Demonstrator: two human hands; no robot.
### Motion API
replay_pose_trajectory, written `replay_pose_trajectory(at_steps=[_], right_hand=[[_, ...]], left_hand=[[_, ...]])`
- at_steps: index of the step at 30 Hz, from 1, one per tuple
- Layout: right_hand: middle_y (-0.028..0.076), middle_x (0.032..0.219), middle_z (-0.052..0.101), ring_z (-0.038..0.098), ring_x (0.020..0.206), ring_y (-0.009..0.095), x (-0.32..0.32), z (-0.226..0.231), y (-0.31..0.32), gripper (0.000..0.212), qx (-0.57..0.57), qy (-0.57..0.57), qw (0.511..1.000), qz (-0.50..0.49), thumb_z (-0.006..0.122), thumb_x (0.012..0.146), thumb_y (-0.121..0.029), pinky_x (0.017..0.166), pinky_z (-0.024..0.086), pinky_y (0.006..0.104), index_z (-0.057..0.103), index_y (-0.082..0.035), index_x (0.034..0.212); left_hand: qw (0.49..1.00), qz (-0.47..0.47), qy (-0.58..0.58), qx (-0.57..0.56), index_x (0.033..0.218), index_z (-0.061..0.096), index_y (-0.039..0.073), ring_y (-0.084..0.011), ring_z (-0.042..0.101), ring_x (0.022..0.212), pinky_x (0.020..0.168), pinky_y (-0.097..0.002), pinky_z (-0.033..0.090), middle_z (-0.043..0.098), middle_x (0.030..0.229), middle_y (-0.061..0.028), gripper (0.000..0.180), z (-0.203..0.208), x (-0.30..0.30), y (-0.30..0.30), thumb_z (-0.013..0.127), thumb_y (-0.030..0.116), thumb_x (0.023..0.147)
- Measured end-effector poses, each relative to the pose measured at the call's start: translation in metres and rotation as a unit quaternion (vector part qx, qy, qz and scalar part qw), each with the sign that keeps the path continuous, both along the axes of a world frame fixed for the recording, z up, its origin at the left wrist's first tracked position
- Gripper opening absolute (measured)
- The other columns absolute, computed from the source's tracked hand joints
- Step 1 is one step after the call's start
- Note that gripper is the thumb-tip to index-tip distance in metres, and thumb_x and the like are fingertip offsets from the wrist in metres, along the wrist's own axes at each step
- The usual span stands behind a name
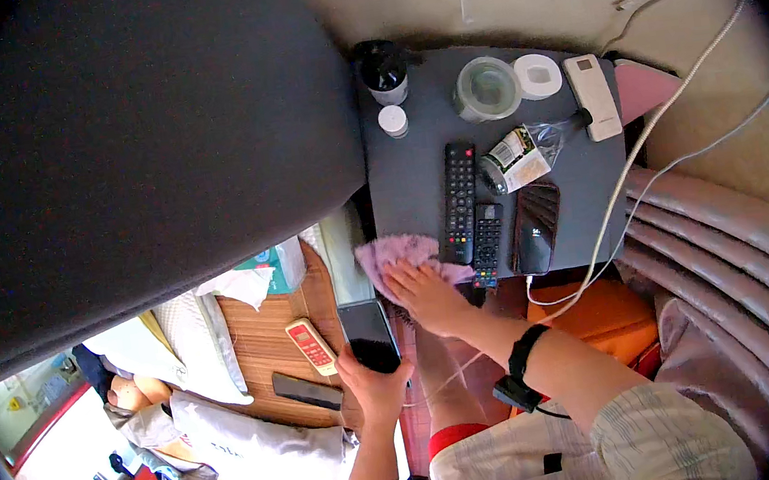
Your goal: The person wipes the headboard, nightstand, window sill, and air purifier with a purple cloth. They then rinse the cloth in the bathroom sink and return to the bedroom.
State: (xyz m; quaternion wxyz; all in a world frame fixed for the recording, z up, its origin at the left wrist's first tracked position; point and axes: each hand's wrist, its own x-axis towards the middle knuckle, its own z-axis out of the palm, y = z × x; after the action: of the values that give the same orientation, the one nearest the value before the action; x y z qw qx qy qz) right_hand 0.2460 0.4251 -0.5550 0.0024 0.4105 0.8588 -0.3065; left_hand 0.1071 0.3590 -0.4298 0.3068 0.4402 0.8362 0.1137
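Observation:
In my left hand (375,388) is a black smartphone (366,329), held by its lower end with its screen up. My right hand (424,297) presses a pink cloth (397,251) at the near left corner of the grey tabletop (407,185), fingers laid over it. The cloth partly hangs past the edge. Just right of the cloth lie a long black remote control (460,195) and a shorter remote (488,236) with coloured buttons. Another smartphone (536,234), plugged into a white cable (548,300), rests beside them.
Toward the back stand a dark cup (385,81), a white-capped bottle (393,122), a clear tub (488,91), its white lid (538,76) and a white power bank (592,95). A labelled jar (519,158) lies tipped. A dark padded panel (156,152) borders the left.

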Motion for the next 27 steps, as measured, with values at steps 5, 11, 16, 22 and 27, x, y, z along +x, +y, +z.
replay_pose_trajectory(at_steps=[5,11,16,22,27], right_hand=[[0.018,0.123,0.057,0.05,0.119,0.036,0.025,0.024,-0.032,0.045,-0.221,0.19,0.945,-0.148,0.056,0.083,-0.016,0.1,0.038,0.0441,0.052,-0.002,0.125],[0.022,0.097,0.063,0.061,0.095,0.037,0.084,0.075,-0.04,0.035,-0.198,0.167,0.86,-0.44,0.06,0.083,-0.014,0.083,0.049,0.0441,0.054,0.0,0.114],[0.024,0.118,0.05,0.06,0.094,0.042,0.09,0.06,-0.015,0.051,-0.203,0.144,0.754,-0.608,0.063,0.082,-0.017,0.076,0.052,0.0447,0.041,0.0,0.125],[0.025,0.123,0.049,0.059,0.096,0.045,0.081,0.037,0.0,0.053,-0.175,0.043,0.763,-0.621,0.062,0.082,-0.016,0.08,0.051,0.047,0.039,0.0,0.127],[0.025,0.117,0.054,0.06,0.096,0.043,0.082,0.011,0.003,0.049,-0.123,0.06,0.753,-0.644,0.067,0.081,-0.02,0.082,0.05,0.0472,0.046,0.002,0.12]], left_hand=[[0.999,-0.023,-0.018,0.025,0.126,0.036,-0.004,-0.0398,0.044,0.11,0.096,-0.0471,0.038,0.043,0.116,-0.023,0.092,-0.016,0.015,0.044,0.085,0.027,0.055],[0.994,-0.099,0.018,0.051,0.127,0.035,-0.005,-0.0428,0.04,0.111,0.1,-0.0503,0.033,0.043,0.116,-0.0228,0.091,-0.069,0.049,0.117,0.082,0.022,0.054],[0.994,-0.09,0.049,0.026,0.129,0.034,-0.005,-0.043,0.04,0.11,0.099,-0.0488,0.035,0.04,0.12,-0.0223,0.09,-0.098,0.074,0.153,0.081,0.02,0.056],[0.971,-0.144,0.176,0.078,0.131,0.035,-0.002,-0.0403,0.042,0.11,0.098,-0.0472,0.037,0.044,0.12,-0.0186,0.087,-0.104,0.09,0.158,0.081,0.025,0.061],[0.971,-0.218,0.019,0.095,0.127,0.043,0.0,-0.0416,0.047,0.108,0.096,-0.0463,0.039,0.051,0.117,-0.0206,0.06,-0.098,0.108,0.139,0.07,0.023,0.078]])
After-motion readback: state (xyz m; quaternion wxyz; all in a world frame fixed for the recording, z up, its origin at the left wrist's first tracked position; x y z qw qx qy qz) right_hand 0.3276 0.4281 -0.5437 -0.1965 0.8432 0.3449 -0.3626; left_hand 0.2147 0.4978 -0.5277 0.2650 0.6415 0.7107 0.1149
